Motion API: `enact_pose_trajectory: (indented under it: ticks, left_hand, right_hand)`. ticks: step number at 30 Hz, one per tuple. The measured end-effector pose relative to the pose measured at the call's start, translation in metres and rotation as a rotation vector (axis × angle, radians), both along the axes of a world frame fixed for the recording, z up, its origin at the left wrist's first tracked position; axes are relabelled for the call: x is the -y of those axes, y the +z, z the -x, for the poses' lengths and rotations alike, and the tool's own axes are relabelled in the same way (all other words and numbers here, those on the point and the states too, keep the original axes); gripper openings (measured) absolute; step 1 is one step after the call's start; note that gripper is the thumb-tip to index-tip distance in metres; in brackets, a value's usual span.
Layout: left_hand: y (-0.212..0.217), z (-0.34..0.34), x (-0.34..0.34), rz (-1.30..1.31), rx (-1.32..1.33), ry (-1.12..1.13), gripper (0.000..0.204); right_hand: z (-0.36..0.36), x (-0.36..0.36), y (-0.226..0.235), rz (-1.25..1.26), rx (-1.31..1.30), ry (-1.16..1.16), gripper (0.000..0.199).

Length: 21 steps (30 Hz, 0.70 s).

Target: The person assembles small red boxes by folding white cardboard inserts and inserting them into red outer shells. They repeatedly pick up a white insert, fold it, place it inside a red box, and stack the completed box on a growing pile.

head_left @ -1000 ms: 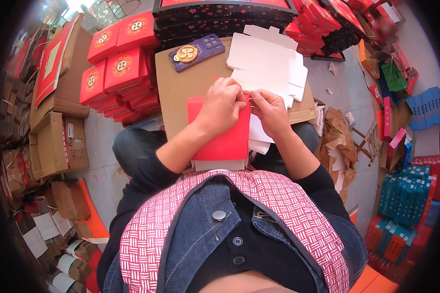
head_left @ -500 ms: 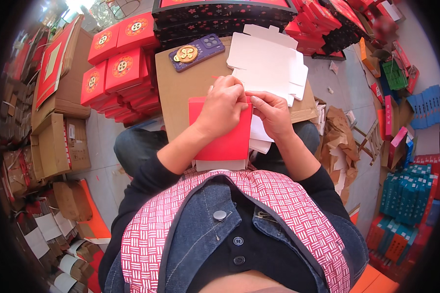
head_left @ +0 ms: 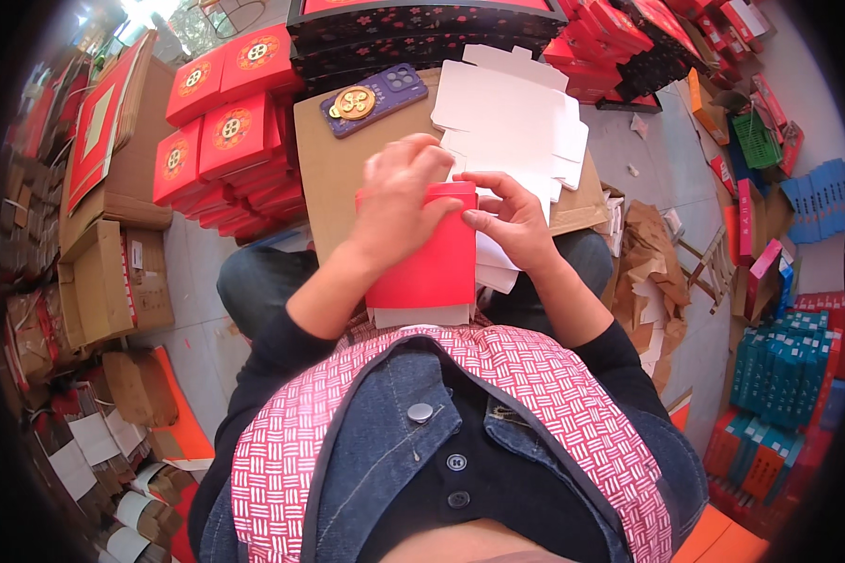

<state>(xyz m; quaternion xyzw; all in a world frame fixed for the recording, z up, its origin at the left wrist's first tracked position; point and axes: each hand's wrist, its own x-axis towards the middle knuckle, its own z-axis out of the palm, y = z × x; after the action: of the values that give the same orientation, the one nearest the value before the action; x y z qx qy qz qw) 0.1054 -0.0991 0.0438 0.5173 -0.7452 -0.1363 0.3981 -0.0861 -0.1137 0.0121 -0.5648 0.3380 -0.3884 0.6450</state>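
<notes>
A red box-shaped carton [head_left: 427, 267] lies in front of me at the near edge of the work surface, with a pale flap sticking out at its near end. My left hand [head_left: 399, 202] is over its far left part. The thumb lies toward the red face, apart from the fingers, which are raised past the far edge and slightly blurred. My right hand [head_left: 512, 220] grips the far right corner between thumb and forefinger. Unfolded white carton blanks [head_left: 507, 117] lie just beyond and to the right, some partly hidden behind my right hand.
A purple phone [head_left: 394, 94] with a round gold piece lies on the cardboard-topped surface [head_left: 333, 169]. Red boxes [head_left: 230, 131] are stacked at the left, and black flowered boxes [head_left: 422, 42] at the back. Crumpled brown paper [head_left: 652, 272] and blue boxes [head_left: 784, 366] are to the right.
My left hand has opened out from its pinch at the far edge, its fingers lifting away and leftward. My right hand has shifted slightly left at the corner.
</notes>
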Motion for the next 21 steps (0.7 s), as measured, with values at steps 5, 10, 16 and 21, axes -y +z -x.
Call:
enact_pose_trajectory:
  ticks: [5,10,16,21]
  left_hand:
    - [-0.014,-0.040,-0.014,-0.289,-0.199,-0.006,0.040]
    - [-0.033,-0.044,-0.020,-0.362,-0.562,-0.049,0.031]
    - [-0.030,-0.038,-0.019,-0.138,-0.332,-0.043,0.028]
    - [-0.023,-0.036,-0.014,-0.070,-0.200,-0.111,0.025]
  right_hand:
    - [-0.004,-0.004,0.000,0.093,-0.015,-0.050,0.047]
    - [-0.009,-0.009,0.000,0.129,-0.033,-0.047,0.042]
    - [-0.013,-0.005,0.012,-0.106,-0.007,-0.148,0.023]
    - [-0.009,0.003,0.011,-0.259,0.046,-0.135,0.023]
